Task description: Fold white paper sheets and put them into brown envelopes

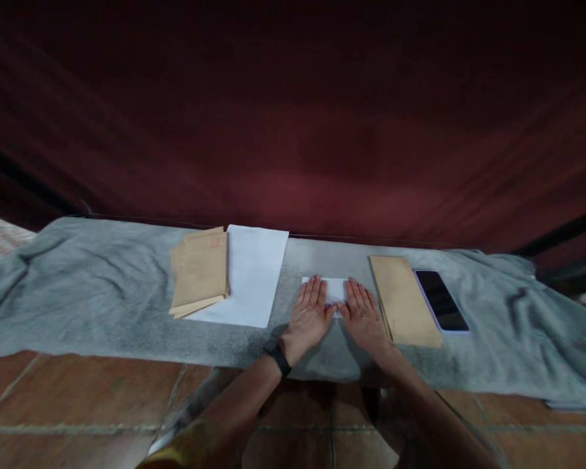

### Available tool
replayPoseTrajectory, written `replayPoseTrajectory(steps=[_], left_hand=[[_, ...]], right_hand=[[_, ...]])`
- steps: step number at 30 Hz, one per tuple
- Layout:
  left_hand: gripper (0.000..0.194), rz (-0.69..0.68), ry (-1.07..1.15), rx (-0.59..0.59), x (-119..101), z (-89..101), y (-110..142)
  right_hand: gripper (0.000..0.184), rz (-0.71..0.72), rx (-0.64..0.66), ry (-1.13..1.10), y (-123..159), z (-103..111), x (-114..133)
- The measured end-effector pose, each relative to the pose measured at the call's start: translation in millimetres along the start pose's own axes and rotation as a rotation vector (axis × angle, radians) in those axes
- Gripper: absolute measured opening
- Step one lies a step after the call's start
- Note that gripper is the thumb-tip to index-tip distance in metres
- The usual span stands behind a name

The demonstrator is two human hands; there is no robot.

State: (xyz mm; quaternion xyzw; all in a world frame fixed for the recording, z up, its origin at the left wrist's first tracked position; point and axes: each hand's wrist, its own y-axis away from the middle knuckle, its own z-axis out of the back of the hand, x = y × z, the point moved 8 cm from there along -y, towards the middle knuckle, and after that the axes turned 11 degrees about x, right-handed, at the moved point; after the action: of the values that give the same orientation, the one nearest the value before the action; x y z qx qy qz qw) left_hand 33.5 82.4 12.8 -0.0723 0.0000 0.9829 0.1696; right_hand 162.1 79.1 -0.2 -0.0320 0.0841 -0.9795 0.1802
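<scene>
A small white folded paper (336, 290) lies on the grey cloth, mostly covered by my two hands. My left hand (308, 316) rests flat on its left part, fingers stretched forward, with a dark band on the wrist. On the right part, my right hand (364, 318) also lies flat with its fingers extended. The thumbs come close together near the paper's front edge. Just right of my right hand are brown envelopes (409, 303), laid one on another. What is under my palms is hidden.
To the left, a stack of brown envelopes (200, 270) overlaps white paper sheets (256, 273). A phone (442, 301) with a purple edge lies right of the other envelopes. The grey cloth (107, 293) is wrinkled at both ends. Behind it rises a dark red surface (293, 143); tiled floor (78, 394) shows in front.
</scene>
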Motion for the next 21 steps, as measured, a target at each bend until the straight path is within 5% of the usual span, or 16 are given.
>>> replayPoseTrajectory(steps=[15,18,21], left_hand=[[0.07,0.144,-0.072,-0.018,37,3.2,2],[0.067,0.143,-0.072,-0.062,31,11.3,5],[0.061,0.002,-0.072,-0.081,7,14.8,9]], right_hand=[[0.067,-0.127,-0.044,-0.059,15,8,-8],[0.066,-0.129,-0.054,-0.096,16,15,-4],[0.062,-0.016,-0.005,-0.151,13,18,12]])
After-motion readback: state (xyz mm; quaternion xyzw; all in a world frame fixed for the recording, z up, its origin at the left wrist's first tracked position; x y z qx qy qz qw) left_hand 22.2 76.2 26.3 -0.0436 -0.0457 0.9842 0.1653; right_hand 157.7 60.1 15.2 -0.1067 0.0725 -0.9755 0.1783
